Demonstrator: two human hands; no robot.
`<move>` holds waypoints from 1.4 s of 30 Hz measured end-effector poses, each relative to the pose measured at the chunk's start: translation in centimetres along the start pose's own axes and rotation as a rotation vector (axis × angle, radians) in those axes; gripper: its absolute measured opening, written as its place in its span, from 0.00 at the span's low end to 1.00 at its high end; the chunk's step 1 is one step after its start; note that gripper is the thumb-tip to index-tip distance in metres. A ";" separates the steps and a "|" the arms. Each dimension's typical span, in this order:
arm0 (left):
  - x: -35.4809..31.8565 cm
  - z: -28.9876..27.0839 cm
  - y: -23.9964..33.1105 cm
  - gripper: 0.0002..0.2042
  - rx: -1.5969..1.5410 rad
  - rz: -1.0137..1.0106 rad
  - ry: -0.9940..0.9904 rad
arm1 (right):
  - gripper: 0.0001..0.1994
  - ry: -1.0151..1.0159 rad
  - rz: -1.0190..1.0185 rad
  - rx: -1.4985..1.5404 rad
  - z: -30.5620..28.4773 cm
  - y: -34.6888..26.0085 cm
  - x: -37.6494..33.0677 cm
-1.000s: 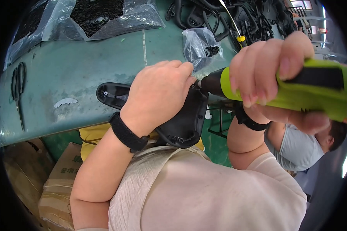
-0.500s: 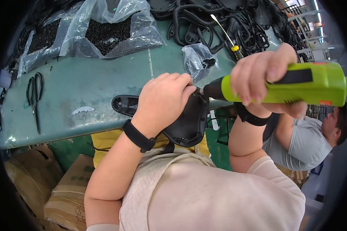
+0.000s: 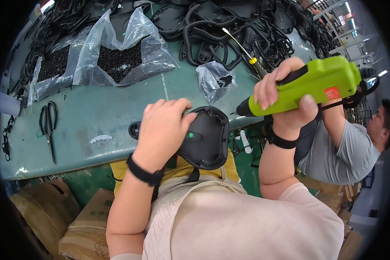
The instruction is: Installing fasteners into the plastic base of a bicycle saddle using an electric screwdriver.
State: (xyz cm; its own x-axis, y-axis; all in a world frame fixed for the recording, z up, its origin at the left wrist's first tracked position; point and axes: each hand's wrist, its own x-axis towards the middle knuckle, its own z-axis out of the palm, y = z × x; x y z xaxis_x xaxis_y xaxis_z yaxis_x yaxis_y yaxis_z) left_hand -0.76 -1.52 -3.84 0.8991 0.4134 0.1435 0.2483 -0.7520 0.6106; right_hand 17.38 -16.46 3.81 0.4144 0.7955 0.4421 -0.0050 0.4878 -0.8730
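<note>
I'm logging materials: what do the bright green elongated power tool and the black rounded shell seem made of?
Bright green elongated power tool: probably semi-gloss plastic, its smooth casing looking moulded. Black rounded shell: likely satin plastic, given its soft sheen.

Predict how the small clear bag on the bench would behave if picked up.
The small bag would probably sag, since its film looks thin and crumpled. It is likely light, with only a small cluster of dark pieces showing.

Illegible print (image 3: 92,213) on cardboard box (image 3: 79,229)
</note>
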 end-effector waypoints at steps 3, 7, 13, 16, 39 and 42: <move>-1.9 -1.5 -0.3 0.11 -0.051 0.052 0.058 | 0.28 0.100 0.007 0.015 -0.4 0.9 -1.8; -3.4 -1.0 -1.1 0.12 0.007 0.132 0.105 | 0.27 0.163 -0.005 -0.003 -0.2 1.9 -2.6; -3.0 -0.1 -1.9 0.10 0.089 0.097 0.092 | 0.27 0.165 0.010 -0.057 -0.2 2.1 -2.8; -2.9 -0.7 -3.0 0.09 0.024 0.011 0.093 | 0.28 0.175 0.026 -0.118 -0.2 2.2 -2.6; -8.0 -7.0 -7.8 0.14 -2.147 0.296 -0.158 | 0.27 0.092 0.068 0.048 5.0 3.9 -1.2; -8.5 -7.5 -7.7 0.13 -2.140 0.289 -0.095 | 0.27 0.116 0.079 0.029 5.3 4.0 -0.8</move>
State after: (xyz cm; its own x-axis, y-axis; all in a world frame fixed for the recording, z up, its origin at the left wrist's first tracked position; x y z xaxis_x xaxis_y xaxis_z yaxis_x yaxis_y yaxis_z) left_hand -13.01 4.61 -3.88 0.8545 0.3535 0.3806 -0.4764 0.8254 0.3029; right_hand 12.22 -13.29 1.05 0.5145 0.7857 0.3436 -0.0675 0.4365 -0.8972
